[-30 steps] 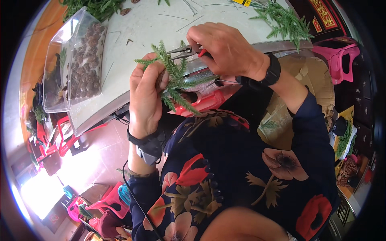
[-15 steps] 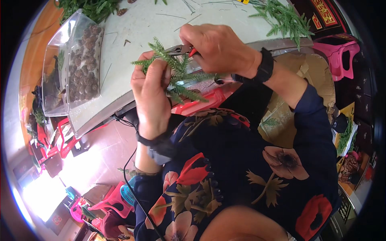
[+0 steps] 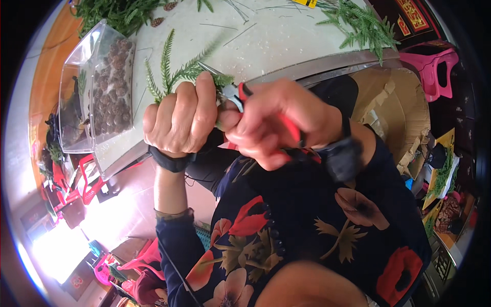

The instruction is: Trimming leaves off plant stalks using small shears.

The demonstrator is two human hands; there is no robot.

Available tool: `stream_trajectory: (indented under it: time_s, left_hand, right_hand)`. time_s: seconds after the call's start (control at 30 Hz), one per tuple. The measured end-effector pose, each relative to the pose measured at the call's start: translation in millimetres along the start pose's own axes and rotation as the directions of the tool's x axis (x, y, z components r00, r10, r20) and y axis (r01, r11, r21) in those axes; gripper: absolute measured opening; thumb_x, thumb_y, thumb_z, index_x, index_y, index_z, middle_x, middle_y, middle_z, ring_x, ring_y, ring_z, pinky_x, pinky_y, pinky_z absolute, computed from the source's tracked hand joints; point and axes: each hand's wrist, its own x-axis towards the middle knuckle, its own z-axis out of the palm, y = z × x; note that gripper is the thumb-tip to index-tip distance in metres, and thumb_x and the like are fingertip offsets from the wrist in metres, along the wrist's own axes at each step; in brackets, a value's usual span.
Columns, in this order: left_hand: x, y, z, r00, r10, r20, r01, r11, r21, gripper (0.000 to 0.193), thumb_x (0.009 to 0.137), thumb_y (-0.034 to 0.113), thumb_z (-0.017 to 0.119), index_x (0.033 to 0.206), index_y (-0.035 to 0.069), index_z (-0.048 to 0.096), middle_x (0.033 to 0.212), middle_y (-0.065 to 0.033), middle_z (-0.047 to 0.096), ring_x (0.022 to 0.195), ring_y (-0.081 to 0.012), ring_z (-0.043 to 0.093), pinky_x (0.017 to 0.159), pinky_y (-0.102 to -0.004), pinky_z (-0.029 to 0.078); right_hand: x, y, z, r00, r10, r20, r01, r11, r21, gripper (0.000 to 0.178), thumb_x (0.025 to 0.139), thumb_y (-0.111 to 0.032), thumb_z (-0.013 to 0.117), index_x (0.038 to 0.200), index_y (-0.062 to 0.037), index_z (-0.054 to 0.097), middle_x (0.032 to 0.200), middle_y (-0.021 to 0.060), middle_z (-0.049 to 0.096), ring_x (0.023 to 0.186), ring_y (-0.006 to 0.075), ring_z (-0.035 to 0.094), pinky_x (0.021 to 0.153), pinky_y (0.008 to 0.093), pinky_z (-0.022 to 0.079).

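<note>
At the counter [image 3: 276, 46], the left hand [image 3: 181, 120], fingers curled tight, grips a sprig [image 3: 166, 64], its fronds fanning beyond the knuckles; the right hand [image 3: 281, 123], blurred, wraps around red-handled pliers [image 3: 231, 93], their nose beside the left hand's fingers. A bin [image 3: 74, 102] of cones [image 3: 115, 87] stands left of the hands.

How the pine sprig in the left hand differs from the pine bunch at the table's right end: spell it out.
The pine sprig is clasped in the left hand; the pine bunch lies on the table, untouched. The sprig's fronds fan out beyond the hand; some of the bunch's hang over the table edge. The sprig shows a few separate fronds, the bunch a denser, overlapping mass. Both are green and needle-leaved.
</note>
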Motion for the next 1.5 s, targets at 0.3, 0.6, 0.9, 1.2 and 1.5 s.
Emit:
stream_trajectory:
  time_s: [0.3, 0.6, 0.9, 1.2, 1.5]
  left_hand:
    - [-11, 4, 14, 0.94, -0.342, -0.012, 0.324, 0.899, -0.294, 0.012, 0.084, 0.013, 0.065, 0.093, 0.006, 0.064, 0.072, -0.0034, 0.06, 0.054, -0.0119, 0.053, 0.051, -0.0216, 0.038]
    - [4, 25, -1, 0.198, -0.838, 0.508, 0.692, -0.248, -0.678, 0.009, 0.085, 0.006, 0.058, 0.092, 0.0, 0.06, 0.07, -0.0005, 0.055, 0.057, -0.0081, 0.047, 0.054, -0.0183, 0.033]
    - [-11, 13, -4, 0.108, -0.267, 0.958, 0.361, -0.887, -0.288, 0.013, 0.089, 0.012, 0.051, 0.094, 0.001, 0.055, 0.067, 0.0, 0.048, 0.056, -0.007, 0.036, 0.05, -0.0212, 0.028]
    - [-1, 15, -2, 0.048, -0.187, 0.981, 0.349, -0.917, -0.192, 0.013, 0.091, 0.013, 0.05, 0.094, 0.001, 0.055, 0.072, -0.0018, 0.053, 0.059, -0.0061, 0.04, 0.051, -0.0196, 0.03]
    - [11, 47, 10, 0.228, -0.796, 0.561, 0.585, -0.349, -0.732, 0.012, 0.086, 0.006, 0.059, 0.098, 0.003, 0.058, 0.076, -0.0023, 0.058, 0.062, -0.0094, 0.049, 0.057, -0.0188, 0.037]
  right_hand:
    - [5, -13, -2, 0.955, -0.223, -0.194, 0.099, 0.86, -0.501, 0.012, 0.08, -0.005, 0.05, 0.092, -0.0038, 0.049, 0.068, 0.0057, 0.052, 0.054, 0.0189, 0.049, 0.051, 0.0299, 0.041]
    - [15, -16, -33, 0.65, -0.729, 0.217, 0.062, -0.233, -0.97, 0.025, 0.073, 0.0, 0.053, 0.096, -0.0043, 0.048, 0.078, 0.014, 0.056, 0.07, 0.0331, 0.055, 0.064, 0.0375, 0.045]
    - [21, -37, -49, 0.592, -0.648, 0.479, 0.081, -0.544, -0.835, 0.023, 0.071, -0.001, 0.056, 0.092, -0.0051, 0.045, 0.077, 0.0133, 0.056, 0.075, 0.0328, 0.059, 0.062, 0.0418, 0.044]
    - [17, -54, -47, 0.664, -0.507, 0.55, 0.073, -0.688, -0.722, 0.019, 0.075, -0.009, 0.06, 0.085, -0.0006, 0.046, 0.065, 0.0119, 0.047, 0.058, 0.0304, 0.052, 0.052, 0.0381, 0.042]
    - [18, -3, -34, 0.588, -0.787, 0.184, 0.121, -0.14, -0.983, 0.024, 0.073, -0.004, 0.057, 0.093, -0.0029, 0.044, 0.067, 0.0174, 0.055, 0.064, 0.0366, 0.058, 0.056, 0.0424, 0.043]
